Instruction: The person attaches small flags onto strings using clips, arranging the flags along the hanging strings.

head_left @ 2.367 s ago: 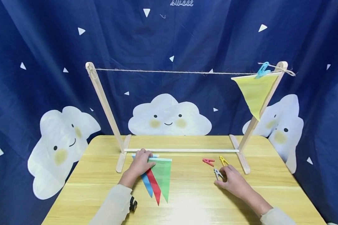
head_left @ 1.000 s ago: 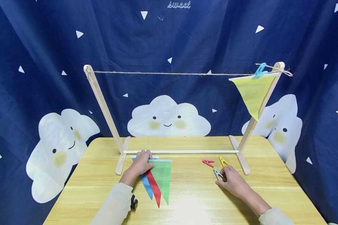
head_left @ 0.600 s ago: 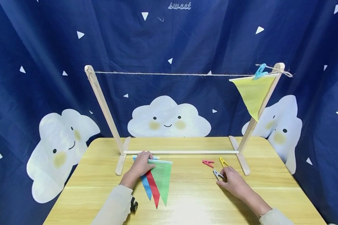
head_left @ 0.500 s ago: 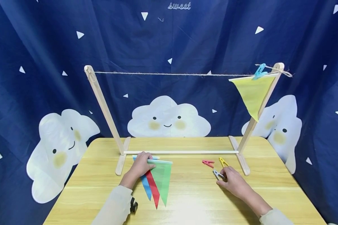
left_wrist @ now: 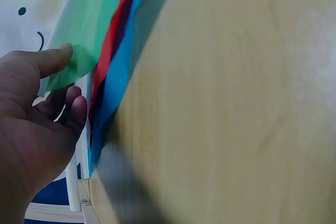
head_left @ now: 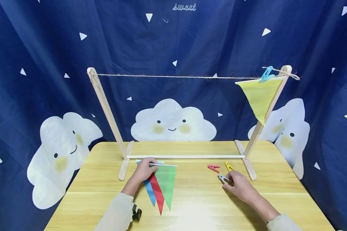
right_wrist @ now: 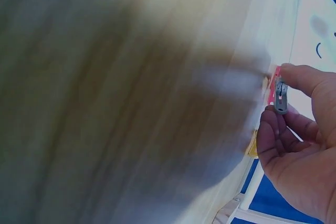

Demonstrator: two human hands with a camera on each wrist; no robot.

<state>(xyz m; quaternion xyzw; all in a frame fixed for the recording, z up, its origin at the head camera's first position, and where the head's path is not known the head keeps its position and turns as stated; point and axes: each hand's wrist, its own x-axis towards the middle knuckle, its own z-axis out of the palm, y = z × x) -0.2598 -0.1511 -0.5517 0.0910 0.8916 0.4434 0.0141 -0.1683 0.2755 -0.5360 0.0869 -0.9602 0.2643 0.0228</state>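
My left hand [head_left: 143,170] pinches the green pennant [head_left: 165,183] by its white top band; in the left wrist view the thumb lies over the green cloth [left_wrist: 84,59] with the fingers behind. A red pennant [head_left: 157,191] and a blue pennant [head_left: 150,190] fan out beneath it. On the right, my right hand [head_left: 239,185] pinches a grey clothespin [head_left: 223,179] between thumb and fingers, close over the table. Beside that hand lie a red clothespin [head_left: 213,167] and a yellow clothespin [head_left: 229,166], which the fingers partly cover.
Behind the hands stands a wooden frame with a left post [head_left: 108,112], a right post [head_left: 256,134] and a low crossbar [head_left: 185,157]. Twine [head_left: 176,76] spans the post tops. A yellow pennant [head_left: 260,96] hangs there from a blue clothespin [head_left: 267,74]. A dark cloud-printed curtain [head_left: 173,38] surrounds the table.
The left fingers have drawn in at the green pennant's top band, and the pennants' tips have shifted slightly left. The grey clothespin has tilted a little in the right hand. The camera view moved slightly.
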